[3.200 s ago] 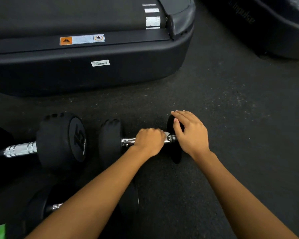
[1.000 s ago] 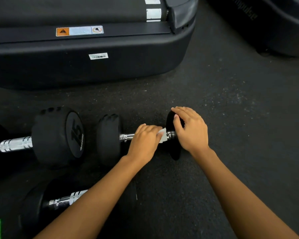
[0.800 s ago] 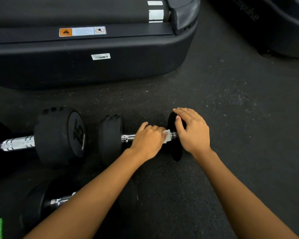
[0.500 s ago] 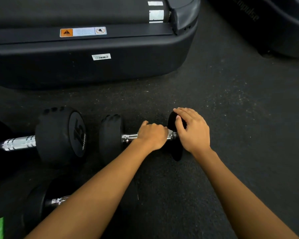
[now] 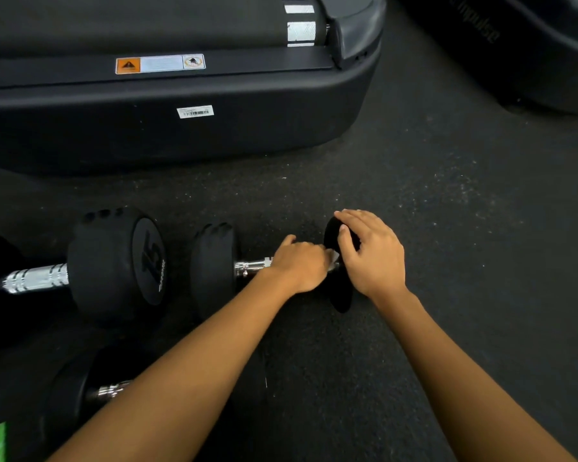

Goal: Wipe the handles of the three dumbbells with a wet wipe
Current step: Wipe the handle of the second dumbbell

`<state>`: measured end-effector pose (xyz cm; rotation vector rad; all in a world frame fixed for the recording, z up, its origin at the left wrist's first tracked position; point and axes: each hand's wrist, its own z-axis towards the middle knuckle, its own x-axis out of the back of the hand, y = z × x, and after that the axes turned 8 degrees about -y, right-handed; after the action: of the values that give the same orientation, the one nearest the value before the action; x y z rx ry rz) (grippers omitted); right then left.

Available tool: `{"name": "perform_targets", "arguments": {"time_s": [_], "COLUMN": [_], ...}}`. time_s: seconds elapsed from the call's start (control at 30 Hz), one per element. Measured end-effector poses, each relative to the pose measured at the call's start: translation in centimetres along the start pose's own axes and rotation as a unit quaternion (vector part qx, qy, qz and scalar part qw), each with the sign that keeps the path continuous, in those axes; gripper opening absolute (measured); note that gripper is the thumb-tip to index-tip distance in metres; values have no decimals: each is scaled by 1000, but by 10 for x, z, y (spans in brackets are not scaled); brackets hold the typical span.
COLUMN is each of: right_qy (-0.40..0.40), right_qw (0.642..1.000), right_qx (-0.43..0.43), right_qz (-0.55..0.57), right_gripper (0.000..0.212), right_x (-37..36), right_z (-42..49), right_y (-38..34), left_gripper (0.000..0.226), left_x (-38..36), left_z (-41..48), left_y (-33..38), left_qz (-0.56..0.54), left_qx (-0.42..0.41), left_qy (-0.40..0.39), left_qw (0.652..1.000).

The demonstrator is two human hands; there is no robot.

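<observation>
On the dark rubber floor point(image 5: 447, 228), near a treadmill base point(image 5: 181, 141), a dumbbell point(image 5: 214, 268) lay sideways. The left hand point(image 5: 301, 265) curled round its handle point(image 5: 251, 266), clasping the wet wipe point(image 5: 333, 258) there; the right hand point(image 5: 371, 258) gripped the dumbbell's right head.

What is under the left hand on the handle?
A white corner of the wet wipe shows under the left hand, on the chrome handle. The rest of the wipe is hidden.

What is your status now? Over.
Left hand grips wet wipe round handle. Right hand holds that dumbbell's end weight. Nothing blocking.
</observation>
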<state>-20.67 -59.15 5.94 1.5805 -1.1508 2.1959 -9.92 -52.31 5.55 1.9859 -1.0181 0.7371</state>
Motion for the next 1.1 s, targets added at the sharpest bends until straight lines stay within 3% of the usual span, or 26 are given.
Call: {"name": "perform_targets", "arguments": {"time_s": [0.13, 0.27, 0.47, 0.6, 0.7, 0.87, 1.1], "right_qy": [3, 2, 3, 3, 5, 7, 11], "right_qw": [1000, 1000, 1000, 1000, 1000, 1000, 1000], "right_qx": [6, 4, 4, 2, 1, 0, 4], "right_qz": [4, 2, 5, 9, 9, 11, 7], "right_gripper": [49, 49, 50, 46, 48, 49, 49], "right_x": [-2, -2, 0, -2, -3, -3, -3], "right_z": [-2, -1, -1, -2, -1, -1, -1], "right_y": [2, 1, 0, 2, 2, 3, 1], "left_gripper": [43, 34, 37, 38, 30, 34, 36], "left_x": [-1, 8, -9, 1, 3, -23, -25], "left_z": [-2, 2, -9, -3, 0, -11, -13], "left_y": [-15, 0, -10, -9, 5, -11, -16], "left_qz": [-17, 25, -6, 35, 72, 23, -5], "left_qx": [26, 22, -19, 17, -1, -55, -68], "left_qy": [1, -29, 75, 13, 6, 141, 231], "left_qw": [1000, 999, 997, 999, 997, 988, 971]}}
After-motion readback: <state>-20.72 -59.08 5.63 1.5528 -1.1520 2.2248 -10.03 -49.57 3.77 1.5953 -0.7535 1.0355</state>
